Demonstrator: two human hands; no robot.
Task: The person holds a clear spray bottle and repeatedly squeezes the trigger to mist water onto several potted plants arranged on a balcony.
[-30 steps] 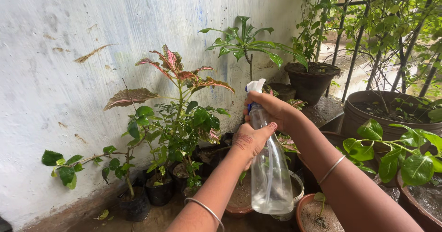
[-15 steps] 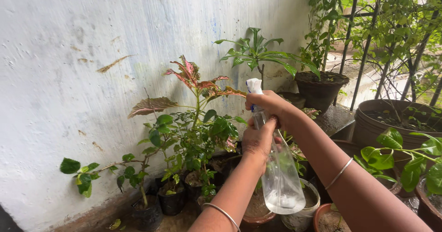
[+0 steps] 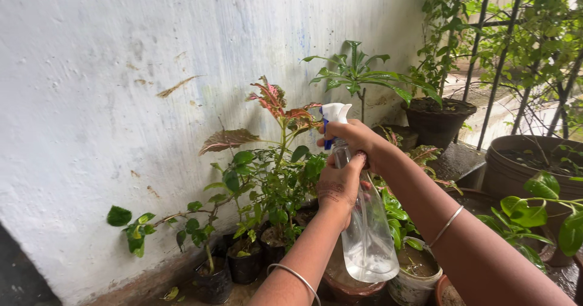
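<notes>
Both hands grip one clear spray bottle (image 3: 366, 233): my right hand (image 3: 358, 140) is closed round its neck just under the white and blue nozzle (image 3: 334, 116), fingers by the trigger, while my left hand (image 3: 339, 187) is wrapped round the upper body from the near side. From largest to smallest, I see the rough whitewashed wall (image 3: 121, 87), chalky and scuffed, filling the left; then dark round pots (image 3: 516, 166) with a metal grille on the right; then the bottle, smooth see-through plastic, a little water pooled at its rounded base. Its long axis runs from the base near me up to the nozzle, slightly tilted. The nozzle faces left, toward the red-leaved plant (image 3: 276, 108) just beyond it, which rises among small green plants in black pots (image 3: 246, 266) on the floor by the wall. Thin metal bangles (image 3: 446, 226) circle both wrists.
</notes>
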